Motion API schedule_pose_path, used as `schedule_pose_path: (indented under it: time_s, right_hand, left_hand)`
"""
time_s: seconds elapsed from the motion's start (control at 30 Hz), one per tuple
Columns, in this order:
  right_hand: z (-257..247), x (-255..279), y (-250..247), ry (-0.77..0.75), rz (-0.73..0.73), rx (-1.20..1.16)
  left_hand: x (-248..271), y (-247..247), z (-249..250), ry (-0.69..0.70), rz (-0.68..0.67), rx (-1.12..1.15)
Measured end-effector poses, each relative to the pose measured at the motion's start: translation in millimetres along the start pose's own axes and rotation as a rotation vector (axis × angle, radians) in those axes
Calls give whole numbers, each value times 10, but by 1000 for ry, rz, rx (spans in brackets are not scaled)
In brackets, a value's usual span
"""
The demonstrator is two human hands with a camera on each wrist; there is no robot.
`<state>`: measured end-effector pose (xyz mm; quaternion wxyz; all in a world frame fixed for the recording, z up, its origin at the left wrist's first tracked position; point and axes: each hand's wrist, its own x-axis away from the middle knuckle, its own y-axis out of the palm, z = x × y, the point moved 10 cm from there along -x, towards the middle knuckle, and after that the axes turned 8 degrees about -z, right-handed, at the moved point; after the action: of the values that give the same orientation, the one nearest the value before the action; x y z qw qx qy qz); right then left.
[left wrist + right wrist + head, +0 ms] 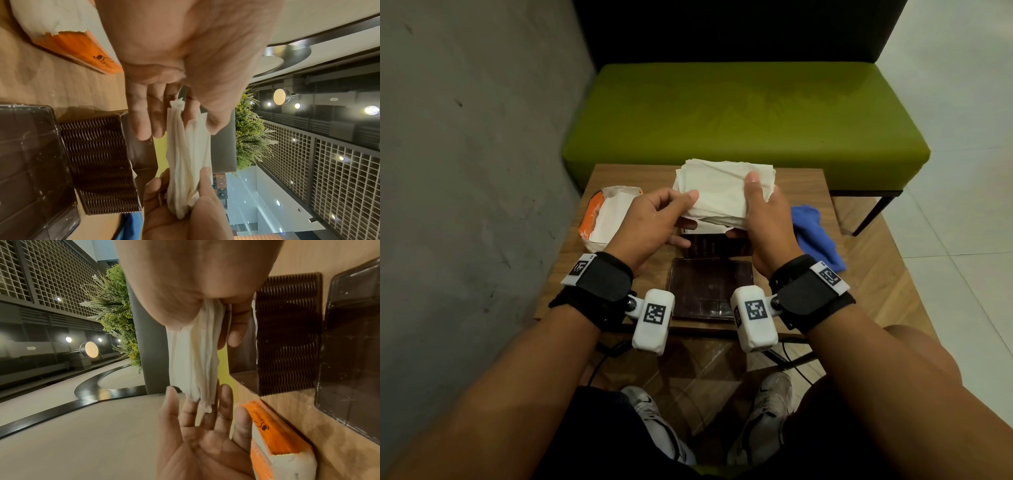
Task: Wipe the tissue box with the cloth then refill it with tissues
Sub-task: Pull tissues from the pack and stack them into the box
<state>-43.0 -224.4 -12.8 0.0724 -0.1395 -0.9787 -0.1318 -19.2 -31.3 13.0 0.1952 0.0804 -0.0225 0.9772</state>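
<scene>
A: Where's the stack of tissues (722,195)?

B: Held in the air just above the open tissue box (714,245), which stands mid-table. The box's dark lid (710,291) lies flat on the near side of it. Cloth (816,236), blue, bunched, sits right of the box. Torn orange tissue pack (604,217) sits left of it.

A: Hands?

B: Right hand (763,222) clamps the stack's right end, thumb on top, fingers curled beneath. Left hand (654,222) pinches the left edge, thumb over, fingers mostly straight underneath, a lighter hold.

A: How will it handle?

B: Light, soft, limp, I'd judge. The wrist views show the sheets sagging and fanning between the two grips. Loose layers could slip or splay, and the edges look easy to crumple.

A: Best hold?

B: Both short ends, thumbs on top, fingers supporting below, squeezing the layers together. Probably keep it level over the box opening so it drops in square.
</scene>
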Motion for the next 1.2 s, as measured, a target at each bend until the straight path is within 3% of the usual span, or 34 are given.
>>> schedule_pose_path:
  time_s: [0.47, 0.57, 0.73, 0.83, 0.97, 1.2]
  right_hand:
    - [-24, 108, -49, 23, -37, -32]
    - [-65, 120, -11, -2, -81, 8]
    - [-159, 91, 24, -98, -107, 141]
    - [-166, 88, -3, -40, -61, 206]
    - [-239, 112, 30, 35, -81, 227]
    - [-390, 100, 2, 47, -118, 167]
  left_hand:
    - [-16, -77, -42, 22, 119, -72]
    - [-57, -105, -45, -46, 174, -82]
    - [-131, 117, -21, -143, 105, 85]
    - [-138, 187, -46, -157, 63, 88]
    - [-113, 167, -138, -185, 139, 114]
    - [-101, 101, -118, -119, 187, 131]
